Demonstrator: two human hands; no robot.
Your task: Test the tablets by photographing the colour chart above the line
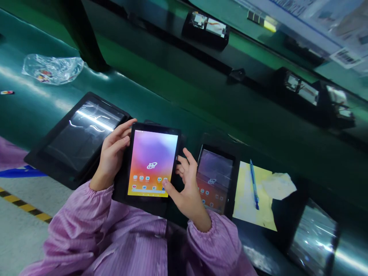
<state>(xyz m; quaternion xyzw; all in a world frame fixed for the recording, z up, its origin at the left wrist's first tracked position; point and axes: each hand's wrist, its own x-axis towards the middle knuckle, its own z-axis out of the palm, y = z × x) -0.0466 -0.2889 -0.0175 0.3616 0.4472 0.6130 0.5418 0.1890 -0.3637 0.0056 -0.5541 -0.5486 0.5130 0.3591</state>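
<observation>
A lit tablet (152,153) with a purple-to-orange home screen, app icons and a white logo is held up in front of me. My left hand (112,155) grips its upper left edge, fingers partly behind it. On the other side, my right hand (188,188) has its thumb over the lower right icons and its fingers curled at the right edge. A dark tablet in plastic film (86,132) lies just left of my left hand. To the right of my right hand lies a second tablet (215,176), its dimmer screen showing the same logo.
Right of the tablets, a blue pen (254,186) lies on yellow paper (244,199) beside a crumpled white scrap (278,186). Another film-covered panel (313,234) sits farther right. A clear plastic bag (54,69) is at left. Black trays with parts (205,28) stand along the line beyond.
</observation>
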